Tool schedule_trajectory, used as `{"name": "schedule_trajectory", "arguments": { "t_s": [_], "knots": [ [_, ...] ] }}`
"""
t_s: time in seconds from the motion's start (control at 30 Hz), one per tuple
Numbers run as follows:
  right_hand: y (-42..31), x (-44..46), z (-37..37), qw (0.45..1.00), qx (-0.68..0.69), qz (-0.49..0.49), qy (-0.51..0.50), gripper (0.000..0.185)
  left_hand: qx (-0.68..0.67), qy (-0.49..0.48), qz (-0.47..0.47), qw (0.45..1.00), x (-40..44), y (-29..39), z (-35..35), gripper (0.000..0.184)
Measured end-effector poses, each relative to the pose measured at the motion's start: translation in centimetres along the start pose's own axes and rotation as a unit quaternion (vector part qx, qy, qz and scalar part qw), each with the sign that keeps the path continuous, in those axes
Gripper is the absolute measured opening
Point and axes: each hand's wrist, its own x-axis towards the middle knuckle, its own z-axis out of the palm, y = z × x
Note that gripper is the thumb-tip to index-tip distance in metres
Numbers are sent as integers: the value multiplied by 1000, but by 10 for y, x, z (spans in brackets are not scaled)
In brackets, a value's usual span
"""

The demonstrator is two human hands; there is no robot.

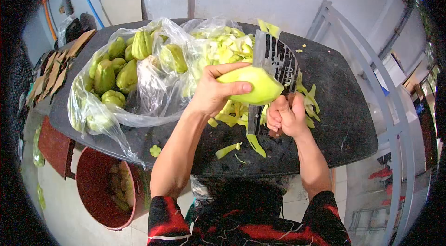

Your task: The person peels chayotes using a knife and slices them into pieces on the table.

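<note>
A person's left hand (pixel 211 86) is clasping a pale green vegetable (pixel 255 87) above a dark table (pixel 339 120), its thumb lying across one side and the free end jutting toward the right hand (pixel 289 115). That fist is tightly gripping a knife (pixel 275 53), whose blade is standing behind the vegetable; peelings (pixel 227 119) are lying below.

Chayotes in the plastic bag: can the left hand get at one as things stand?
Probably not without letting go: the left hand is gripping a pale chayote. Otherwise the way looks free, with the plastic bag gaping open over the bagged chayotes.
</note>
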Motion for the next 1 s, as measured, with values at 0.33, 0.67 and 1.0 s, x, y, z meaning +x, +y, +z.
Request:
{"name": "schedule_trajectory", "arguments": {
  "t_s": [0.33, 0.67, 1.0],
  "knots": [
    [1, -4, 1, 998, -14, 49, 23, 40, 12, 26, 21, 999, 0, -15, 10, 54],
    [7, -2, 1, 999, -3, 9, 32, 39, 33, 19, 0, 999, -1, -14, 7, 54],
    [11, -3, 0, 999, 17, 18, 20, 40, 73, 21, 36, 997, -1, -14, 11, 55]
  ]
}}
